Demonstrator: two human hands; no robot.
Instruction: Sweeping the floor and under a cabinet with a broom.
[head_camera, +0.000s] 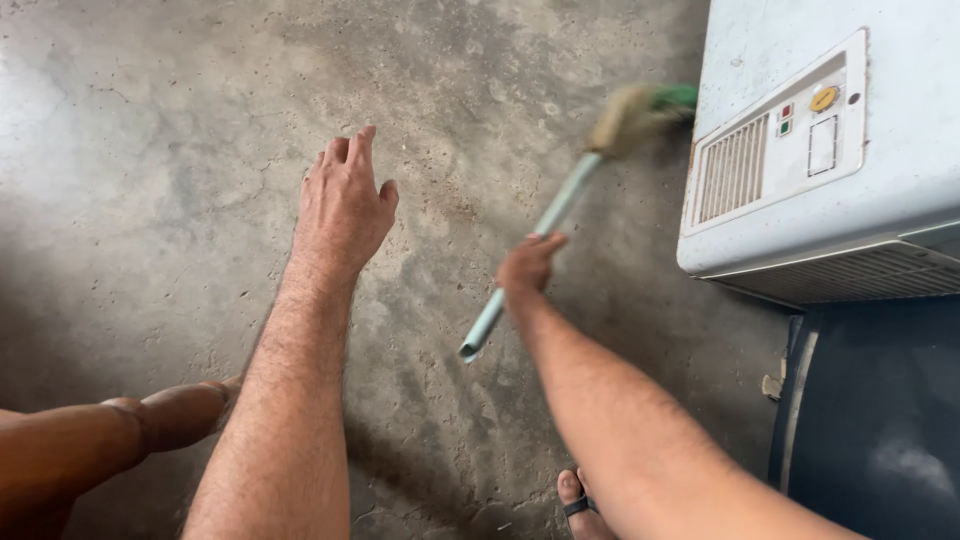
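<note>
1. I am seeing my right hand (528, 265) clamping its grip around the pale handle of a broom (560, 210), near the handle's lower end.
2. The broom is slanting up and right over the concrete floor (150, 150), its blurred bristle head lying just beside the white appliance (800, 140).
3. My left hand (342, 205) is hovering above the floor, fingers apart, holding nothing.
4. A turned wooden post (120, 430) is lying beside my left forearm.
</note>
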